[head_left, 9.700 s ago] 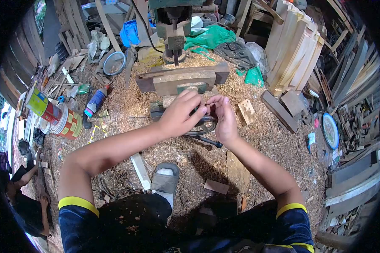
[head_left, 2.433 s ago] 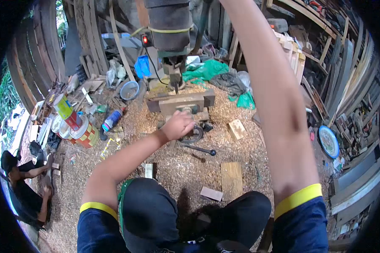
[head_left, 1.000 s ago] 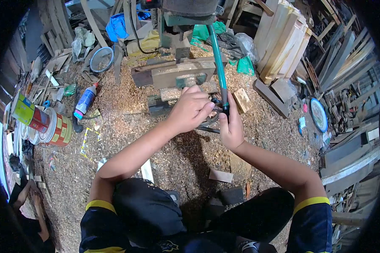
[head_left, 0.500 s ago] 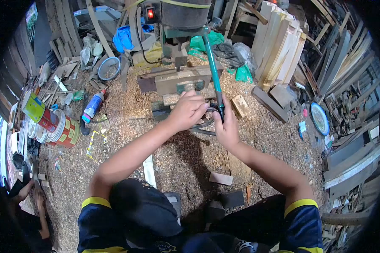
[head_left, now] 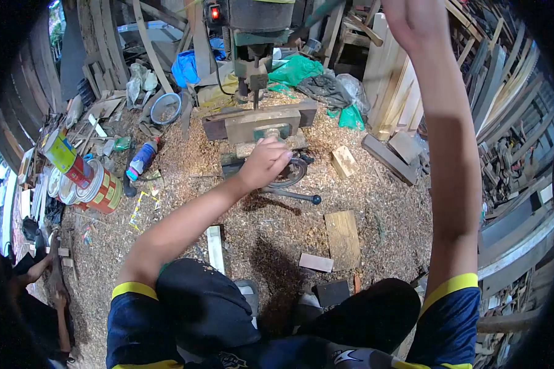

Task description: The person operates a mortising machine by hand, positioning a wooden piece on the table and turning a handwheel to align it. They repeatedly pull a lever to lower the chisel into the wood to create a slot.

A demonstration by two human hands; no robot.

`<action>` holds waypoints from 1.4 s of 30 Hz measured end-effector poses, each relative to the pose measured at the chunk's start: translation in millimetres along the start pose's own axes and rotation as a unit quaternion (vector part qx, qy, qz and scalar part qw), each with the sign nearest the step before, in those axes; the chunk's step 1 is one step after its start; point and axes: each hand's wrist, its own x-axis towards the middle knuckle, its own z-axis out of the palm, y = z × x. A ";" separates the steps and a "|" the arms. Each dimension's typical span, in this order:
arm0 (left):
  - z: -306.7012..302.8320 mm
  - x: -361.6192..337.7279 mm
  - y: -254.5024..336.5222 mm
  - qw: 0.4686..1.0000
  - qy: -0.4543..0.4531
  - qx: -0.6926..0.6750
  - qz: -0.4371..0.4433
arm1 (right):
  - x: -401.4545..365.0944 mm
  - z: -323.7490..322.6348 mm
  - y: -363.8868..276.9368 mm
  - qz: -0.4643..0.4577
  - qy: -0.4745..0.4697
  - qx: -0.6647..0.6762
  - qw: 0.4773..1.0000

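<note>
My left hand lies with curled fingers on a small wooden workpiece, on the table of a drill press. The drill bit hangs above a wooden block just behind that hand. A black handwheel and a crank with a black knob sit right of the hand. My right arm is raised; my right hand is at the top edge, to the right of the press's green lever. Its fingers are cut off by the frame.
Sawdust covers the floor. Paint cans and a blue bottle lie at left. Wood offcuts, a short plank and stacked boards lie at right. Another person crouches at the lower left.
My right hand has let the green lever rise and has gone up to the top of the view. The drill head is back up. My left hand stays on the workpiece.
</note>
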 end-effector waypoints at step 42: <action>-4.1 -6.7 -0.8 0.999 0.011 0.031 -0.012 | -330.8 -72.6 177.9 0.478 -0.196 -0.469 0.716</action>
